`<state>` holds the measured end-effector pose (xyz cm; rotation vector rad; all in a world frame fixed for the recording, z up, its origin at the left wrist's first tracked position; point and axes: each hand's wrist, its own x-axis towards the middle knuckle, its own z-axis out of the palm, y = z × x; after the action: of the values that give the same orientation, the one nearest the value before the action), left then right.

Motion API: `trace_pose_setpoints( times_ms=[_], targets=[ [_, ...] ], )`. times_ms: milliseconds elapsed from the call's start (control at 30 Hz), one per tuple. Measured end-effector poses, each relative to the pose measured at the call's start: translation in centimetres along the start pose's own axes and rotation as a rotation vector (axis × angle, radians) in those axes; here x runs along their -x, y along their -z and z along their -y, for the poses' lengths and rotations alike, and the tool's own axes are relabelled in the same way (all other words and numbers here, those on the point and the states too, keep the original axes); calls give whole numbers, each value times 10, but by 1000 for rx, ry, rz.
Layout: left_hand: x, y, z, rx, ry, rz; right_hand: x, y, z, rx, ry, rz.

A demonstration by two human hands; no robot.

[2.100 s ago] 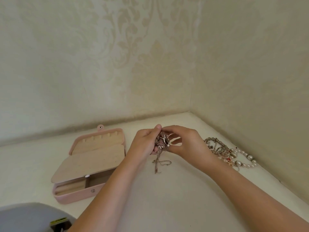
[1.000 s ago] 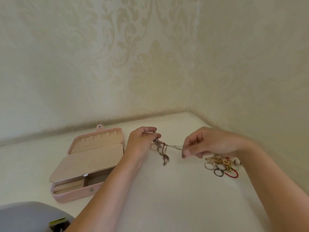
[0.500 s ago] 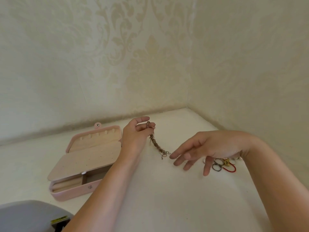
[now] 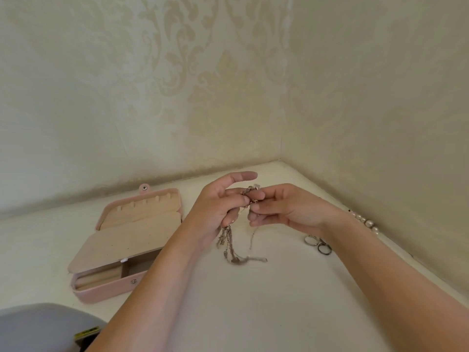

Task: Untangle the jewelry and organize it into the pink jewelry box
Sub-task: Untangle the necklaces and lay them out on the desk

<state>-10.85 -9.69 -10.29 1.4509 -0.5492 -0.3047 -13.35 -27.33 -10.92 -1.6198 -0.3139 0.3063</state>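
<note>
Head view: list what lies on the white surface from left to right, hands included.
Grey object at the bottom corner → open pink jewelry box → left hand → tangled chains hanging between the hands → right hand → rings → pearl strand by the wall.

Looked like home, bedroom corner maybe: cream damask wallpaper (image 4: 228, 92) on both walls, pale tabletop (image 4: 253, 301), open pink jewelry box (image 4: 106, 292), loose rings (image 4: 318, 245)
</note>
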Motion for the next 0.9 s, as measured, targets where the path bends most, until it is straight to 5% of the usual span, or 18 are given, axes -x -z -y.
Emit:
trace_pose_setpoints(
  times_ms=[300, 500, 633, 767, 900],
  targets=[
    [-7, 0, 15, -429, -5, -419, 4, 20, 4, 50, 2, -109],
    [-12, 5, 17, -442, 19, -349, 3, 22, 5, -4, 39, -257],
    [-9, 2, 11, -129, 70, -199, 2, 23, 7, -156, 62, -363],
    [-11, 1, 5, 292, 123, -219, 1, 23, 7, -254, 103, -415],
    [-7, 1, 2, 359, 182, -208, 0, 22, 8, -488, 151, -416]
  ],
)
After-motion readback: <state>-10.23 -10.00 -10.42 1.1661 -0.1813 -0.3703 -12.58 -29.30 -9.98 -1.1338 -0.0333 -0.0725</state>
